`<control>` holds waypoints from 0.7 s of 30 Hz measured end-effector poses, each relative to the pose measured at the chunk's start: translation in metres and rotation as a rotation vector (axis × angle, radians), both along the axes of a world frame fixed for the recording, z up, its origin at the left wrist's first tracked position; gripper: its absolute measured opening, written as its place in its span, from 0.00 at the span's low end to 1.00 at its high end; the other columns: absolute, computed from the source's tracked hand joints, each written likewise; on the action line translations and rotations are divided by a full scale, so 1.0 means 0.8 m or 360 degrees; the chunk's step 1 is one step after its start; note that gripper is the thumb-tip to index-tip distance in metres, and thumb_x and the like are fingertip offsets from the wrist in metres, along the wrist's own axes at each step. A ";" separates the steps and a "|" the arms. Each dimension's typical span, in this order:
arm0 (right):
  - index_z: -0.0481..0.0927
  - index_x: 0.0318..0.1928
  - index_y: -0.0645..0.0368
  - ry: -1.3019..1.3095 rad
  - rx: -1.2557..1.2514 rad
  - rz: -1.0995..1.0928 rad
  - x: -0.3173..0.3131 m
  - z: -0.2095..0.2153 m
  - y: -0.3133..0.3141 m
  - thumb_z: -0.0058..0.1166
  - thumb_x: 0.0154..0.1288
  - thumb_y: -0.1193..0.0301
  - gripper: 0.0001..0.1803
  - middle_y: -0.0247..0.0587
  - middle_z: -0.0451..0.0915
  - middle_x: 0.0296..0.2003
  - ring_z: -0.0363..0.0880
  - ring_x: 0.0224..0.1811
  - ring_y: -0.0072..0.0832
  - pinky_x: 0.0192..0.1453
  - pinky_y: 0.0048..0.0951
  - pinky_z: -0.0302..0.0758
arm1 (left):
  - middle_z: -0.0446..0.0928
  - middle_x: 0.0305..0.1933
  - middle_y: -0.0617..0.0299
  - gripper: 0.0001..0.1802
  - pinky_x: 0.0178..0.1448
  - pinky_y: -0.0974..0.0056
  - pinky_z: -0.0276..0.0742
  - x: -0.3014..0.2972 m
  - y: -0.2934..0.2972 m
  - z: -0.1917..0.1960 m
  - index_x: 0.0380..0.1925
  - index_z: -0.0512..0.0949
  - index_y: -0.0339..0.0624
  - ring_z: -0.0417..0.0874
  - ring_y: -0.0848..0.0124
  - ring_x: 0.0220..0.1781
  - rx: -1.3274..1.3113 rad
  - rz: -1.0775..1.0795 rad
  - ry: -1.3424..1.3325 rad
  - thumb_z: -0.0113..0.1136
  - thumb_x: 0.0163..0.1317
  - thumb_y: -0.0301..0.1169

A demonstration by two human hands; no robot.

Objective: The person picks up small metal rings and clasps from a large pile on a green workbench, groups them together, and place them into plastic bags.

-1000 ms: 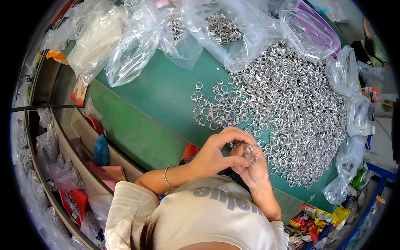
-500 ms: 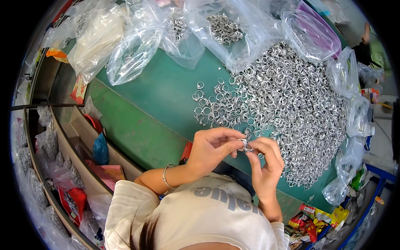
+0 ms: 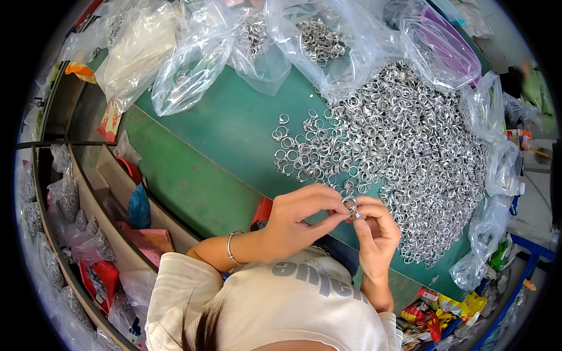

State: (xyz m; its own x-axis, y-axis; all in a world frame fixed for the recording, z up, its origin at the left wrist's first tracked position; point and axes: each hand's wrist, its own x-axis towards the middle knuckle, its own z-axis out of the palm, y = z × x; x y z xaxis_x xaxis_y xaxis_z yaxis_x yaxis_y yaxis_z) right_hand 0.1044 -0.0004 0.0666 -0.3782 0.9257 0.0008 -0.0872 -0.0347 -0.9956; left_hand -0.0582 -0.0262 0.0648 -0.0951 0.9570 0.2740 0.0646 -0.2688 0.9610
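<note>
Between my two hands is a silver-coloured metal ring, pinched at its edges by fingertips. My left hand, with a bangle on its wrist, grips it from the left with thumb and forefinger. From the other side my right hand holds it with thumb and bent fingers. Something small and shiny shows at the right fingertips, perhaps part of the same ring or a second one. Just beyond my hands, loose rings thin out from a large heap of similar rings on the green table.
Clear plastic bags line the far edge, one holding a pile of rings. A purple container stands behind the heap. Open compartments and bagged rings lie at the left. Colourful packets sit at the lower right.
Both hands have shifted slightly, and the ring now shows more of its round opening between the fingertips. My left fingers are straighter. The view has moved a little.
</note>
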 end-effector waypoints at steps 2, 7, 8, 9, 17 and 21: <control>0.75 0.35 0.68 0.0033 -0.0026 -0.0036 -0.002 0.000 -0.002 0.52 0.57 0.82 0.05 0.46 0.74 0.41 0.73 0.40 0.27 0.45 0.24 0.70 | 0.76 0.32 0.57 0.10 0.36 0.71 0.74 0.000 0.000 0.001 0.31 0.77 0.34 0.78 0.73 0.33 -0.0030 -0.0017 -0.0040 0.62 0.46 0.15; 0.75 0.35 0.68 -0.0054 0.0172 -0.0070 -0.006 -0.002 -0.005 0.53 0.56 0.82 0.05 0.47 0.76 0.39 0.74 0.40 0.29 0.44 0.25 0.71 | 0.75 0.35 0.61 0.10 0.38 0.72 0.74 0.009 -0.003 0.001 0.35 0.76 0.34 0.76 0.76 0.35 -0.0363 -0.0080 -0.0860 0.60 0.51 0.17; 0.75 0.35 0.68 -0.0097 0.0211 -0.0074 -0.006 -0.002 -0.005 0.53 0.56 0.82 0.05 0.47 0.76 0.38 0.74 0.39 0.29 0.44 0.25 0.71 | 0.74 0.35 0.61 0.11 0.39 0.72 0.73 0.008 -0.003 0.000 0.37 0.76 0.34 0.76 0.77 0.35 -0.0445 -0.0123 -0.0860 0.60 0.51 0.17; 0.75 0.34 0.68 -0.0140 0.0249 -0.0077 -0.006 -0.001 -0.004 0.53 0.56 0.82 0.05 0.47 0.76 0.37 0.75 0.38 0.30 0.43 0.25 0.71 | 0.74 0.36 0.62 0.12 0.39 0.73 0.73 0.006 -0.002 -0.001 0.38 0.75 0.34 0.75 0.77 0.36 -0.0528 -0.0167 -0.0859 0.59 0.52 0.18; 0.74 0.35 0.67 -0.0306 0.0428 -0.0176 -0.012 -0.004 -0.003 0.49 0.56 0.83 0.05 0.47 0.77 0.34 0.74 0.35 0.30 0.41 0.26 0.71 | 0.74 0.36 0.63 0.17 0.40 0.72 0.74 0.000 -0.001 -0.010 0.45 0.73 0.35 0.74 0.78 0.37 -0.0494 -0.0258 -0.0520 0.59 0.53 0.18; 0.73 0.36 0.66 -0.0351 0.0511 -0.0235 -0.015 -0.007 -0.005 0.47 0.58 0.82 0.05 0.46 0.76 0.33 0.73 0.33 0.30 0.39 0.26 0.70 | 0.73 0.35 0.61 0.19 0.41 0.72 0.73 -0.004 0.002 0.001 0.47 0.68 0.34 0.75 0.78 0.38 -0.0651 -0.0349 -0.0639 0.58 0.53 0.17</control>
State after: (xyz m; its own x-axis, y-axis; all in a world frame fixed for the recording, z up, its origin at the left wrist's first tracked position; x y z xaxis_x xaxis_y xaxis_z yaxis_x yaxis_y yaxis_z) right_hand 0.0926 -0.0044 0.0611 -0.2648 0.9359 0.2324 0.1488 0.2777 -0.9491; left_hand -0.0617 -0.0247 0.0654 0.0962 0.9860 -0.1362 -0.3388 0.1611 0.9270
